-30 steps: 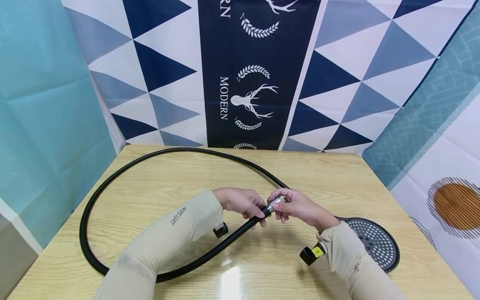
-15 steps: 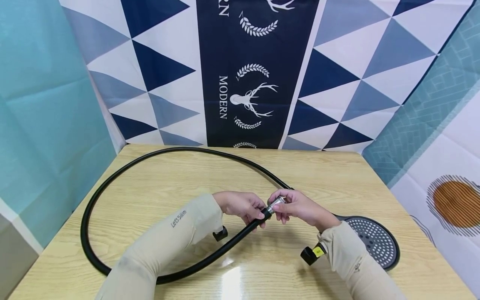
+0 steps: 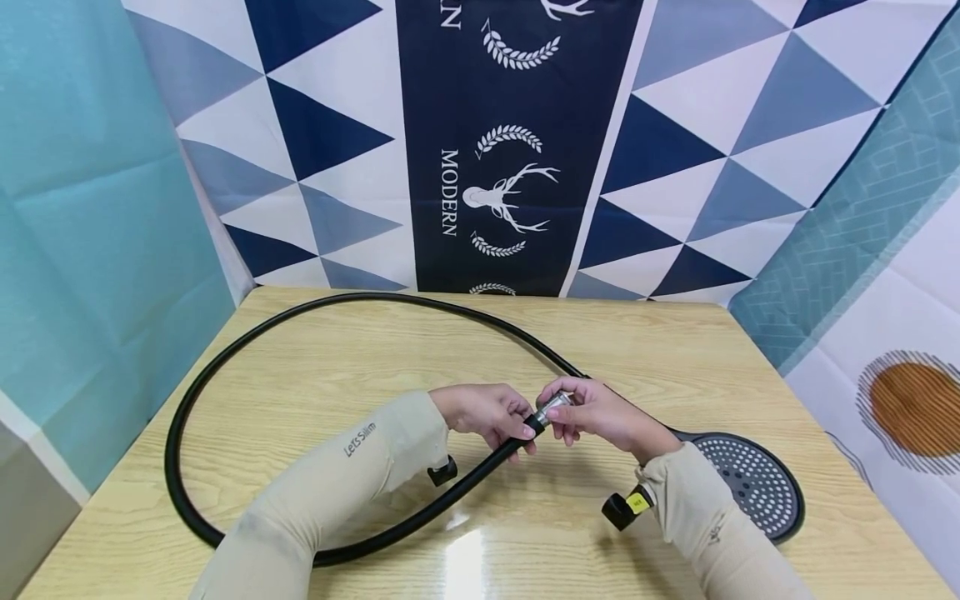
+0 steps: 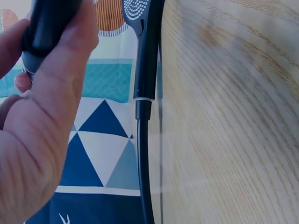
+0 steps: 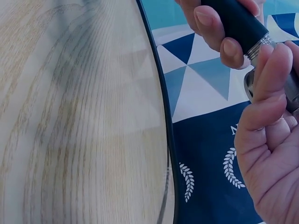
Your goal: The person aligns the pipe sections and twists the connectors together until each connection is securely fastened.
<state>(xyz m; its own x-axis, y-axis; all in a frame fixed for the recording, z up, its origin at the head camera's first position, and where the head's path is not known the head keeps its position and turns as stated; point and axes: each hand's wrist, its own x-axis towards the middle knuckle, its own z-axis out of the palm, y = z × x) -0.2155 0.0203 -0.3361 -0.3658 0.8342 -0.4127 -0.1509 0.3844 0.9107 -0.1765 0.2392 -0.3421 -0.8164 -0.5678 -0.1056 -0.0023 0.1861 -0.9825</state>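
In the head view, a black shower hose (image 3: pixel 174 433) curves in a wide loop over the table. My left hand (image 3: pixel 491 415) grips the hose just below its near end, thumb on top. The fingers of my right hand (image 3: pixel 596 414) pinch a silver metal fitting (image 3: pixel 553 406) at that end. From the right wrist, a ribbed, thread-like metal neck (image 5: pixel 259 46) shows between the black hose end (image 5: pixel 236 23) and the fitting, whose far part is hidden by the fingers. The hose's other end joins the handle of a black hand shower (image 4: pixel 147 65) behind my right hand.
The grey, dotted spray face (image 3: pixel 753 483) lies at the right, partly behind my right sleeve (image 3: pixel 712 525). Small black mounts (image 3: pixel 442 472) hang at both wrists. The wooden table (image 3: pixel 360 358) ends at a patterned cloth backdrop (image 3: pixel 330 133).
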